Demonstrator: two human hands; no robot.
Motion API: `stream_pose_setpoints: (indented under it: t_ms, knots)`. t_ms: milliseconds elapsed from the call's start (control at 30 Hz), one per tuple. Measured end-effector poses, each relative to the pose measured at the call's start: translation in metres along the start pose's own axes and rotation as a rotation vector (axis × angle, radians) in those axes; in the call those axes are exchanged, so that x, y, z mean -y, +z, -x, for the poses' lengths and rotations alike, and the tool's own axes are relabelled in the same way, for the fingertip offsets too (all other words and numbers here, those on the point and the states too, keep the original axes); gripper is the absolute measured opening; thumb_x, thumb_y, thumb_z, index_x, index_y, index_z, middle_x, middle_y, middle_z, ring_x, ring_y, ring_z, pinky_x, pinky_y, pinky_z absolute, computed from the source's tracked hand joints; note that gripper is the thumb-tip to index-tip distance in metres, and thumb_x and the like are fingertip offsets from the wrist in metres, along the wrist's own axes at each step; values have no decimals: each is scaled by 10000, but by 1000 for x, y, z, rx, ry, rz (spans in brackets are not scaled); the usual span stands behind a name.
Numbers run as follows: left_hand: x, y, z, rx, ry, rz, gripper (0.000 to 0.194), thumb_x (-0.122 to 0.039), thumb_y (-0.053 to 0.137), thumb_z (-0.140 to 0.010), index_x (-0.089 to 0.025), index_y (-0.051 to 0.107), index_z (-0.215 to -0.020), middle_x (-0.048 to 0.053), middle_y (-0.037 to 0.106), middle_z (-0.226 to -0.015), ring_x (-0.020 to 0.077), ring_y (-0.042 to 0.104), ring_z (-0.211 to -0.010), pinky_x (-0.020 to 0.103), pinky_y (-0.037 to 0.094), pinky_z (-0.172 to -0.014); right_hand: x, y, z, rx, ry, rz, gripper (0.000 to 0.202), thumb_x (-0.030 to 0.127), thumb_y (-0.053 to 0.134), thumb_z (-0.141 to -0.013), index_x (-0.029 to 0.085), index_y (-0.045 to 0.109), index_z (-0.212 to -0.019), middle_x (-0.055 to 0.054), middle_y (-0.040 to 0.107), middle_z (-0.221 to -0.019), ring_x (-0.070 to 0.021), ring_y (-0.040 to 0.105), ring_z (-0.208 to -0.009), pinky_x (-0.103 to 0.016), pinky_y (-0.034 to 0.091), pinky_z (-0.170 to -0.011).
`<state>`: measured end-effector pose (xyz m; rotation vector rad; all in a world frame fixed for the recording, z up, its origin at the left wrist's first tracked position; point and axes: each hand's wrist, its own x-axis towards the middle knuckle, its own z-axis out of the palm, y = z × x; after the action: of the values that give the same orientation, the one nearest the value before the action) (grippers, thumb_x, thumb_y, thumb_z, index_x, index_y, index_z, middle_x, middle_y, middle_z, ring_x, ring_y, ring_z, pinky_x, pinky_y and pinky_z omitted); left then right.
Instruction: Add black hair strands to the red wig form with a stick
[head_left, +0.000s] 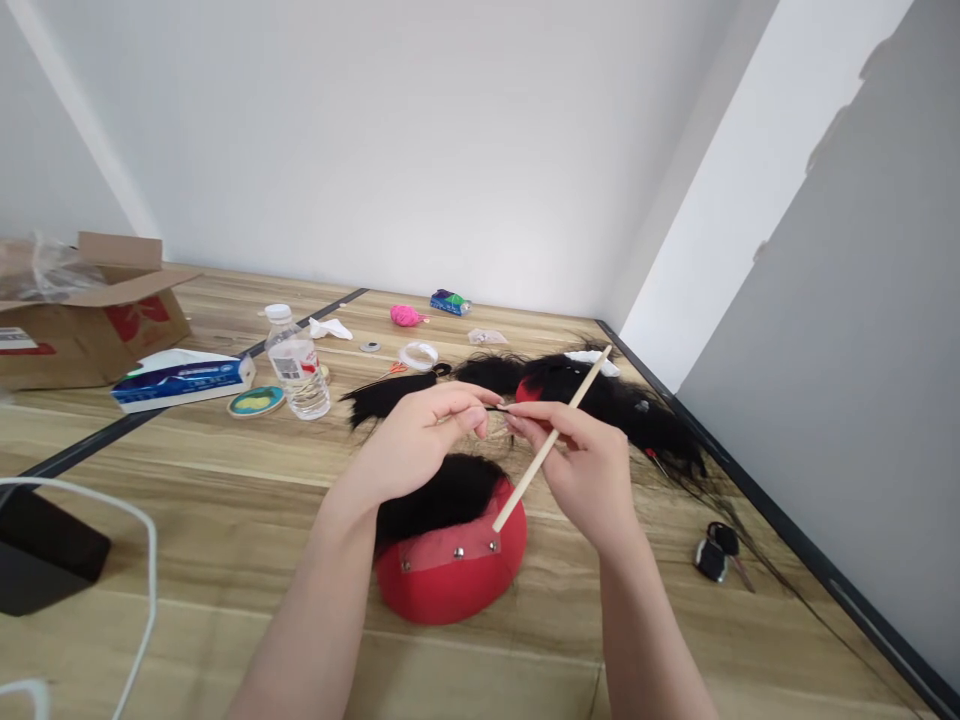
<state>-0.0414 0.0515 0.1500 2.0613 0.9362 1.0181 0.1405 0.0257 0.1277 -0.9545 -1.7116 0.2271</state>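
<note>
My right hand [589,465] is closed, with a pale wooden stick [536,460] running slantwise through it; its lower end points down at a red dome-shaped form [450,590]. My left hand [420,430] is closed in a pinch, its fingertips almost meeting those of the right. Between the fingertips shows a thin dark strand [495,407], too small to make out fully. Below the hands, black hair [442,500] covers the upper part of the red form. A see-through strip [439,553] with several metal pins crosses its front.
More black hair [622,395] lies behind and to the right on the wooden table [240,600]. On the left are a water bottle [298,370], tissue pack [187,380], round coaster [256,402], cardboard box [90,335] and white cable [152,570]. Keys [716,552] lie at right, near the wall.
</note>
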Motion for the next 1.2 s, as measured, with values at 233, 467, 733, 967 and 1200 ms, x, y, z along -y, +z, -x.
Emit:
stream_pose_setpoints:
  t_ms: [233, 467, 733, 967, 1200]
  knots:
    - [27, -16, -10, -338, -125, -391, 269, -249, 439, -843, -202, 597, -631, 31, 681, -1110, 226, 590, -1072, 369, 405, -990, -75, -24, -8, -4, 412, 64, 199, 304, 624, -821, 182, 736, -929, -78, 756, -861, -236, 712, -784, -336, 558, -699]
    - [56, -42, -5, -321, -275, -698, 285, -215, 383, -820, -201, 618, -659, 92, 655, -972, 278, 598, -969, 438, 438, -932, -99, -73, -2, 78, 569, 456, 263, 339, 669, -775, 163, 742, -956, -115, 752, -913, -284, 698, -853, -413, 528, -803]
    - [23, 9, -8, -74, 88, -497, 309, -285, 381, -932, -197, 665, -849, 67, 579, -1238, 218, 535, -1156, 385, 411, -1043, -23, -32, -7, 260, 396, -206, 450, 318, 731, -756, 220, 662, -1189, -69, 744, -1024, -202, 722, -713, -333, 606, -681]
    - [10, 32, -10, 4, 139, -590, 312, -211, 344, -963, -173, 654, -949, 72, 607, -1119, 208, 545, -1087, 388, 441, -990, -20, -5, -4, 275, 209, -51, 260, 176, 560, -858, 208, 723, -1058, -47, 758, -971, -203, 726, -850, -340, 586, -812]
    - [-25, 37, 9, -243, 130, -729, 251, -300, 503, -924, -178, 606, -1118, 106, 575, -1220, 277, 503, -1172, 446, 398, -1024, -33, -19, -8, 135, 372, -57, 236, 180, 534, -848, 172, 731, -977, -69, 763, -874, -205, 745, -702, -298, 614, -655]
